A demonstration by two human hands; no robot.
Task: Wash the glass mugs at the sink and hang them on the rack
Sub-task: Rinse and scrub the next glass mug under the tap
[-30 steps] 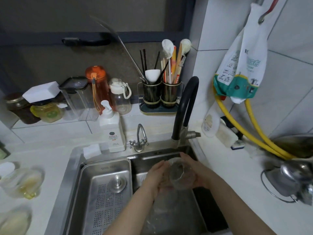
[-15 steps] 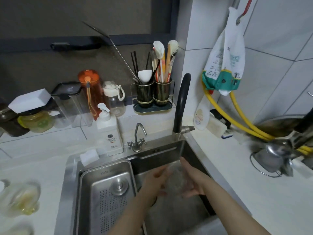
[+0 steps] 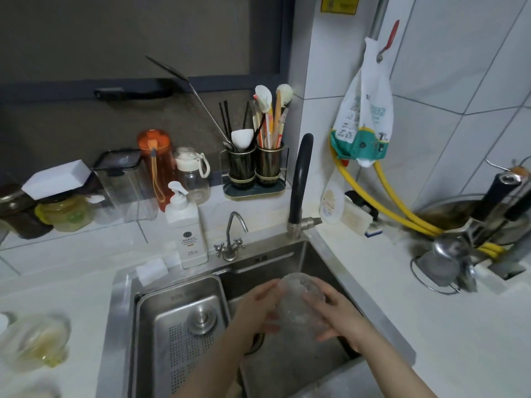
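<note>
Glass, textured and clear: one mug [image 3: 297, 304] sits cupped between my left hand [image 3: 255, 308] and right hand [image 3: 334, 314], fingers curled around its sides, held low over the steel sink [image 3: 290, 261] near the black faucet [image 3: 298, 179], probably so water drains into the basin.

Soap bottle [image 3: 186, 225], utensil holder [image 3: 254, 170]

White tiled wall [image 3: 474, 81] beside dark window [image 3: 129, 38], above pale countertop [image 3: 431, 326].
</note>
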